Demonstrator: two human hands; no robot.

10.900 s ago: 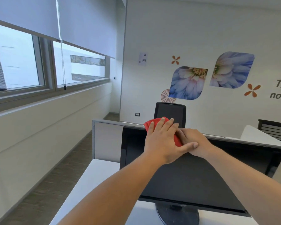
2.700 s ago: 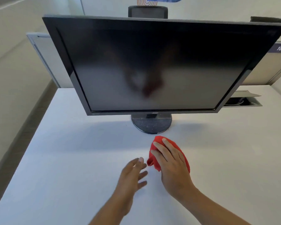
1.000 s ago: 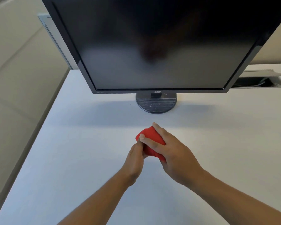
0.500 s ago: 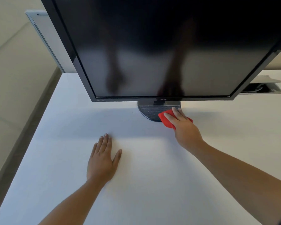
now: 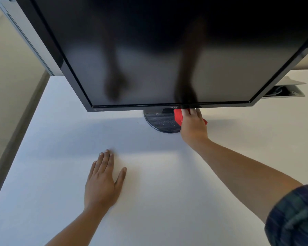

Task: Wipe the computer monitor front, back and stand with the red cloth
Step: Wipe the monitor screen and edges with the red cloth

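Right hand (image 5: pixel 193 127) presses cloth (image 5: pixel 177 117) flat-fingered onto the stand (image 5: pixel 160 122), wiping it; left hand (image 5: pixel 101 185), released, braces on desk (image 5: pixel 167 201).

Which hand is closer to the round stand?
Right. The right hand presses the red cloth on the stand; the left hand lies flat on the desk, apart from the stand.
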